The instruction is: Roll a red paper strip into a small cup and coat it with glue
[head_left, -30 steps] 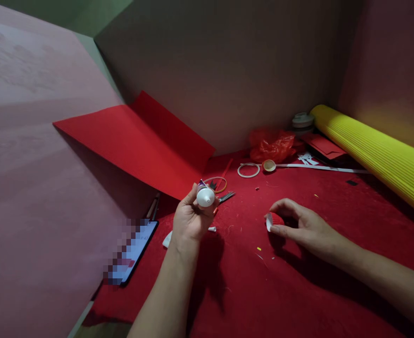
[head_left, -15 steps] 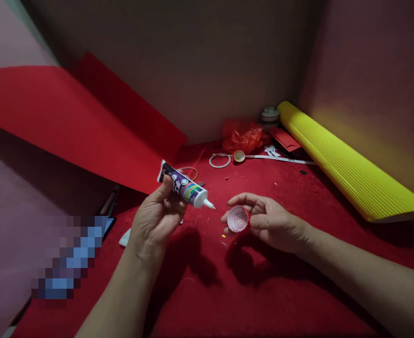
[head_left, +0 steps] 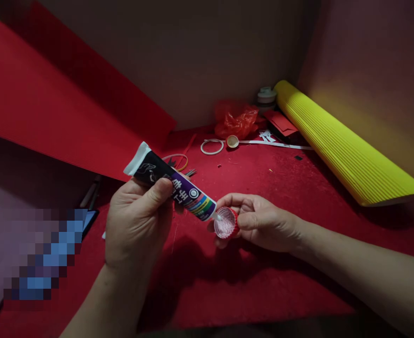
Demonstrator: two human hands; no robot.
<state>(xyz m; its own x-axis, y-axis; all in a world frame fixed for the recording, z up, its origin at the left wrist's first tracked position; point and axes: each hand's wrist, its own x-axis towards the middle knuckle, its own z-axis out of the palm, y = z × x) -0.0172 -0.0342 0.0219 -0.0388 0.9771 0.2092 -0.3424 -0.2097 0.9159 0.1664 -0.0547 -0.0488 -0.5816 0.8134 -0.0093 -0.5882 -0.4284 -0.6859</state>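
My left hand is closed round a glue tube with a black, purple and striped label and a white crimped end. The tube slants down to the right. Its white nozzle reaches the opening of a small red cup of coiled corrugated paper, pale inside. Whether the tip touches the inner wall, I cannot tell. My right hand grips this cup between thumb and fingers, with its mouth turned toward me and the tube. Some of the right fingertips are hidden behind the cup.
A large red sheet leans at the left, and a yellow corrugated roll lies at the right. Toward the back are a red plastic bag, a white ring coil, a small round cup and a lidded jar. Red cloth covers the table.
The glue tube has come nearer and its nozzle has moved from beside the paper cup to the cup's mouth. My right hand with the cup has shifted slightly left. The view has tilted down.
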